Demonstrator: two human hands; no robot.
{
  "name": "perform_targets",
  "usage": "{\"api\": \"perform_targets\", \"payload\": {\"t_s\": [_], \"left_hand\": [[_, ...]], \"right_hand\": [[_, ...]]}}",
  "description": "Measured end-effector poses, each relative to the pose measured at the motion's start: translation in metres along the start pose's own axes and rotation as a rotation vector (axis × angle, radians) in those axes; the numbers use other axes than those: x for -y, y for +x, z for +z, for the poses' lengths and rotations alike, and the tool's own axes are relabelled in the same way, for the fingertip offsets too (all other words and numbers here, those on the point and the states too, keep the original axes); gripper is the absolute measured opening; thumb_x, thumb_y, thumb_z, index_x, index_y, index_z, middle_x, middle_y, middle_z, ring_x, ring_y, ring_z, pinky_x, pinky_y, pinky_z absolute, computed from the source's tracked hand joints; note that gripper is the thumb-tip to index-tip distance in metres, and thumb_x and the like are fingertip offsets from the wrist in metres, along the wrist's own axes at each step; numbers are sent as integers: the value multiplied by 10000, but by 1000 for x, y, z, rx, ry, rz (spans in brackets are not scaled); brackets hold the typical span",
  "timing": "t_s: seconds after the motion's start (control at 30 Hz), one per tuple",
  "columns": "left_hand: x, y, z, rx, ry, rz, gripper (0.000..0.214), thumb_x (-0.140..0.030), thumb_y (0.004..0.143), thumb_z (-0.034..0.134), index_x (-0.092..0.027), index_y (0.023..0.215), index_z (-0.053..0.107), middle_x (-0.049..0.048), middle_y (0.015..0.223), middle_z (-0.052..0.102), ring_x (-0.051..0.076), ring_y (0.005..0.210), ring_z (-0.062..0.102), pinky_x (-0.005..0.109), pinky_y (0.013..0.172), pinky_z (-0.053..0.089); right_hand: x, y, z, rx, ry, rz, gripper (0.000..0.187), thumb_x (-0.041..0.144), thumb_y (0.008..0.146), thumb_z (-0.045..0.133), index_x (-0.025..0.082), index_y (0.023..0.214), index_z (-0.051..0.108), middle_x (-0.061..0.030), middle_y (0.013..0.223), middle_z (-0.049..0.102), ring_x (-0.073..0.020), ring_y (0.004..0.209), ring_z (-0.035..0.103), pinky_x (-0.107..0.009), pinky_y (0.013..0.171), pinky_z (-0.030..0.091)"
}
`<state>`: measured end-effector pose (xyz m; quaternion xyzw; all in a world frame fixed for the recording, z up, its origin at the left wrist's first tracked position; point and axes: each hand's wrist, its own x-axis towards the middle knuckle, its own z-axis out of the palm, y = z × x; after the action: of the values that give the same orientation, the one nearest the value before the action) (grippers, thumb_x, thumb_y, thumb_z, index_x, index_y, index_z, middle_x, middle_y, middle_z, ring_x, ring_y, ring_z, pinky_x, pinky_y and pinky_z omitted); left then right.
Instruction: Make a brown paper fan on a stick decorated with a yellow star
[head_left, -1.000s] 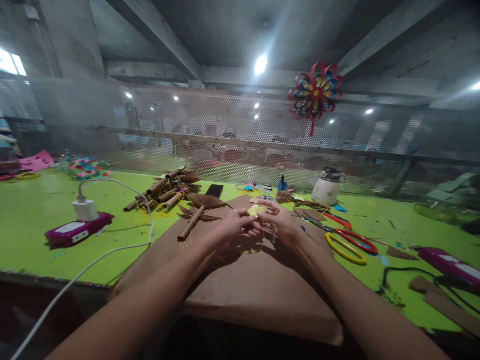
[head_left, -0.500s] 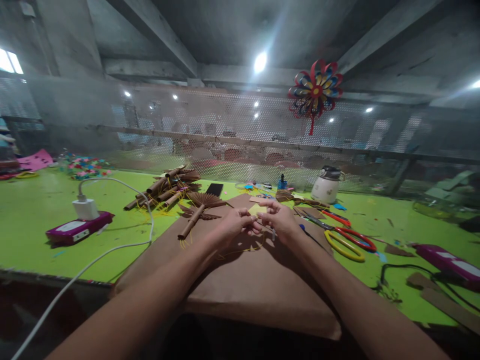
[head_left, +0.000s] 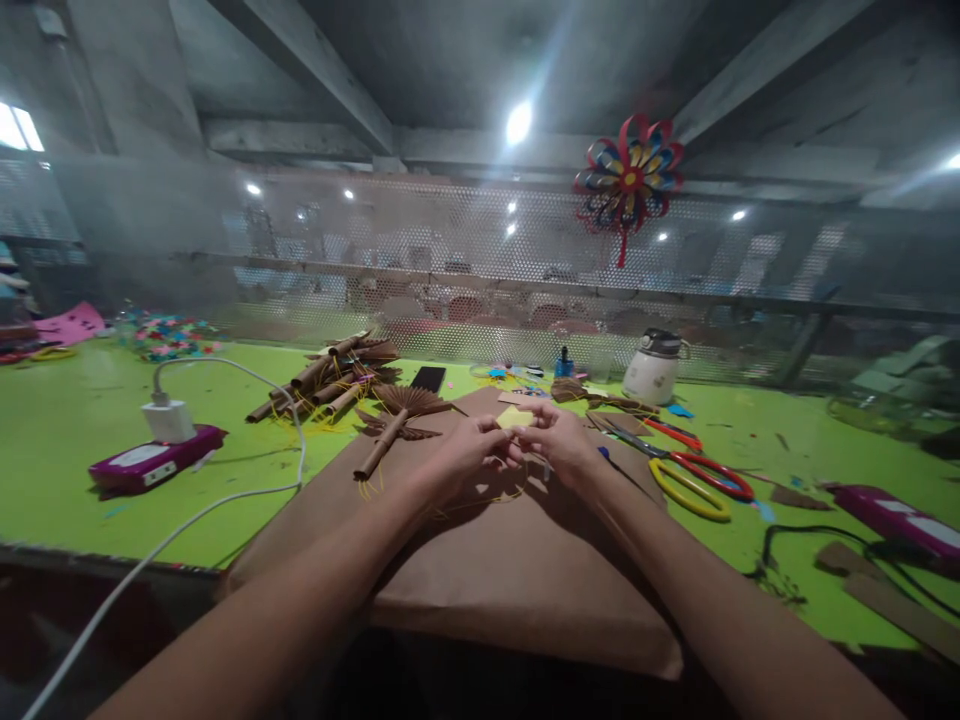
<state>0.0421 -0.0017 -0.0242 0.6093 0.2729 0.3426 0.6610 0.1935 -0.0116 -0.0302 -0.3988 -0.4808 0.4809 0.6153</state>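
Observation:
Both hands meet over the brown paper (head_left: 510, 560) spread on the table. Between the fingertips is a small pale yellow paper piece (head_left: 514, 417). My left hand (head_left: 480, 445) pinches its near left side, and my right hand (head_left: 556, 440) grips it from the right. A thin yellow string (head_left: 495, 497) trails below the fingers onto the brown paper. Left of the hands lies a rolled brown paper tube (head_left: 382, 445) with a pleated paper fan (head_left: 412, 400) attached and yellow threads hanging from its end.
At the back left is a pile of similar brown tubes (head_left: 330, 375), beside a black phone (head_left: 428, 379). Yellow-handled scissors (head_left: 690, 490) and red-handled scissors (head_left: 720, 478) lie right. A white bottle (head_left: 649, 372) stands behind them. Purple power strips (head_left: 154, 462) sit at both sides, one with a white cable.
The yellow paper piece shows more plainly between the fingertips, and the right fingers have shifted slightly around it. Both arms stay in nearly the same place.

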Motion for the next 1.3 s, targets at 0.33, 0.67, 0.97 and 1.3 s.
{"api": "perform_targets", "payload": {"t_s": [0.33, 0.67, 0.97, 1.3], "left_hand": [[-5, -6, 3, -59, 108, -20, 225, -339, 752, 636, -116, 749, 612, 81, 734, 632, 125, 629, 562, 272, 625, 414], [-3, -2, -4, -70, 94, 43, 94, -226, 770, 594, -132, 777, 589, 44, 643, 622, 94, 541, 516, 248, 562, 374], [-4, -2, -7, -4, -26, 43, 133, -218, 732, 624, -112, 812, 613, 58, 673, 630, 92, 554, 533, 233, 563, 372], [-4, -2, -1, -52, -48, -30, 152, -246, 721, 656, -120, 793, 610, 58, 719, 628, 109, 620, 569, 248, 597, 396]], "right_hand": [[3, -2, 0, 6, -11, 15, 458, 201, 443, 807, 173, 852, 603, 26, 597, 616, -121, 525, 562, -251, 503, 435], [14, -6, -3, -2, -137, -142, 376, 345, 546, 780, 143, 811, 607, 39, 507, 572, -89, 452, 495, -244, 492, 421], [9, -3, -2, 64, -79, -83, 458, 351, 572, 772, 164, 951, 596, 26, 606, 612, -117, 544, 574, -255, 542, 467], [9, -7, 2, 21, -133, -180, 381, 268, 570, 735, 154, 908, 599, 67, 533, 558, -89, 448, 508, -243, 500, 419]]}}
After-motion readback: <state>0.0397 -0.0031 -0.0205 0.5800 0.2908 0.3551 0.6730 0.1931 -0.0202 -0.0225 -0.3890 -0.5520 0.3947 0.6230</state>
